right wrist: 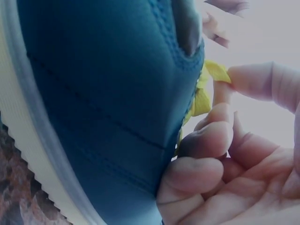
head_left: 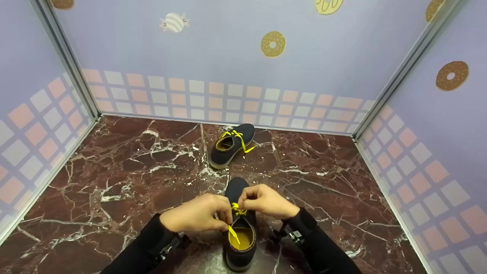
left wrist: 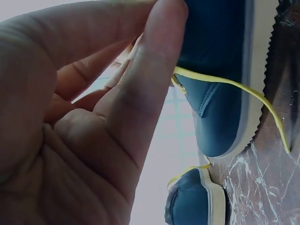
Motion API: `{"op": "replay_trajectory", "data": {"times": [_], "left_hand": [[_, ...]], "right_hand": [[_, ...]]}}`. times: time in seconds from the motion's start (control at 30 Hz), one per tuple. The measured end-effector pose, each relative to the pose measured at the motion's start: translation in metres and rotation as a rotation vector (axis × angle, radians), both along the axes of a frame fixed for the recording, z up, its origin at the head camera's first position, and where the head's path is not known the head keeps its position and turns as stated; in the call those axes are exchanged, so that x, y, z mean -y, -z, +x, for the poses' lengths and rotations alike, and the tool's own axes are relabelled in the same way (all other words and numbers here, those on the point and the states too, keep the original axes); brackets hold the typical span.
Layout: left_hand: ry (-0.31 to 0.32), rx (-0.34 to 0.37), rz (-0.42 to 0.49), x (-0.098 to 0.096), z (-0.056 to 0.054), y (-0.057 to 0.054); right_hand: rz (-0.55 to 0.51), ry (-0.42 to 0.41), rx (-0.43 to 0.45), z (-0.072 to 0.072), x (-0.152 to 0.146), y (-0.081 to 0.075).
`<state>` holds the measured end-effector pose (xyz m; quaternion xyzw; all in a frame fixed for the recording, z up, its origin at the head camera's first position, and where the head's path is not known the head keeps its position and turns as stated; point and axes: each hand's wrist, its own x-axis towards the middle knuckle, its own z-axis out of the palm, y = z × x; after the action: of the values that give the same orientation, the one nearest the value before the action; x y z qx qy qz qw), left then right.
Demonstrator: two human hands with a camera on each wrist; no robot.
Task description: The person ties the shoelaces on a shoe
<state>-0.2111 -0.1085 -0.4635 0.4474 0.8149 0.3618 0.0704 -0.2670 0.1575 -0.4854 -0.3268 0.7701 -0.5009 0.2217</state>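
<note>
A dark shoe [head_left: 236, 186] stands on the floor between the hands, its toe pointing away from me. Yellow shoelace [head_left: 239, 209] crosses the shoe's front. From the left, my left hand [head_left: 199, 213] pinches a lace between thumb and finger. A loose lace end [head_left: 234, 235] hangs below these fingertips, over the shoe's opening. My right hand [head_left: 270, 201] is at the lacing, and the right wrist view shows its thumb and finger pinching a piece of lace [right wrist: 218, 71]. Its other fingers are curled against the shoe upper [right wrist: 108, 93]. The fingers partly hide the knot area.
Farther ahead a second dark shoe [head_left: 247, 131] with yellow laces stands near the back wall [head_left: 220, 49]. Patterned side walls close off the left and right. The floor [head_left: 152, 179] is dark red, marble-like, with white veins.
</note>
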Motion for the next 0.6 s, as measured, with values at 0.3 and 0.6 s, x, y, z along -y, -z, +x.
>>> {"op": "replay_trajectory", "data": {"times": [0.3,0.6], "left_hand": [[-0.002,0.012,-0.017,0.0000,0.0001,-0.0009],[-0.008,-0.024,-0.030,-0.0009,0.0008,-0.0017]], "right_hand": [[0.006,-0.012,-0.008,-0.0014,-0.0007,0.0001],[0.013,-0.030,-0.027,-0.0010,-0.0015,-0.0017]]}}
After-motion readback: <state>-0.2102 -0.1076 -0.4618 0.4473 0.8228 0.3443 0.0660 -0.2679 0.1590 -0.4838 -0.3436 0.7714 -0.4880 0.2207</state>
